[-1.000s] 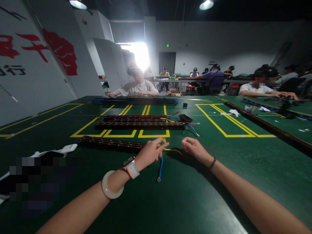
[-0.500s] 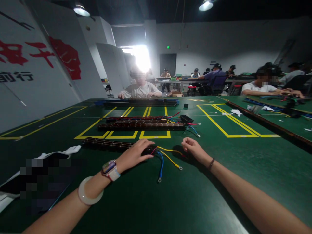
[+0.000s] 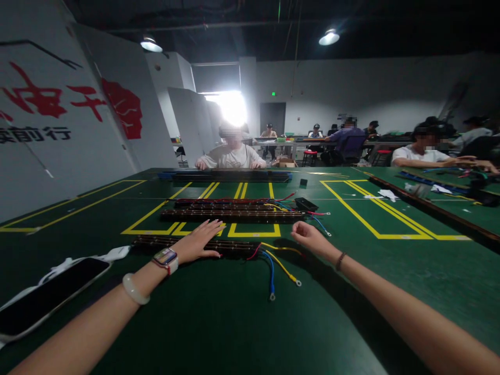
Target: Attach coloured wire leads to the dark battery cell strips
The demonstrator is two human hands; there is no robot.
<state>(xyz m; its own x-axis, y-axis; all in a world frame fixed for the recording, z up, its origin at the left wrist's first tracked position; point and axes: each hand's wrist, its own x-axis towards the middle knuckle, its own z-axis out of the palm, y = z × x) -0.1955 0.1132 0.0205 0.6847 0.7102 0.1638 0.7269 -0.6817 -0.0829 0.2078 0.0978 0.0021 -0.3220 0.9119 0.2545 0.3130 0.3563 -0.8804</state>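
Head view: left hand (image 3: pixel 199 242) flat on nearest strip (image 3: pixel 234 247) (three wires (image 3: pixel 279 260) trailing)

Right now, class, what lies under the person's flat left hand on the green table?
The left hand rests flat on a long dark terminal strip with coloured wires at its right end. The part beneath the palm is hidden.

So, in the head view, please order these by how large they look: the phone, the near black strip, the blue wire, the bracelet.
1. near black strip, longest, under the left hand
2. phone, though nearness to the camera enlarges it
3. blue wire and bracelet: too alike to rank
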